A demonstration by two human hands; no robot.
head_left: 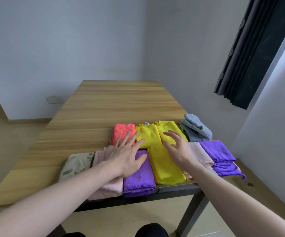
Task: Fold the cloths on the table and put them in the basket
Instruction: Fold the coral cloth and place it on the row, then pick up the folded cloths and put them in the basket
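Observation:
Several folded cloths lie in two rows at the near right of the wooden table (104, 106). Back row: coral cloth (121, 130), two yellow cloths (148, 134) (170, 129), blue cloth (195, 128). Front row: floral cloth (76, 164), pink cloth (100, 156), purple cloth (139, 178), yellow cloth (165, 166), pale pink cloth (199, 154), purple cloth (218, 151). My left hand (127, 153) lies flat with spread fingers across the pink, purple and coral cloths. My right hand (175, 144) hovers with loosely bent fingers over the yellow cloths. No basket is in view.
The far half of the table is bare wood. A wall runs close along the table's right side, with a dark curtain (251, 53) above. A wall socket (53, 99) sits low at the left. The purple cloth at right overhangs the table's near edge.

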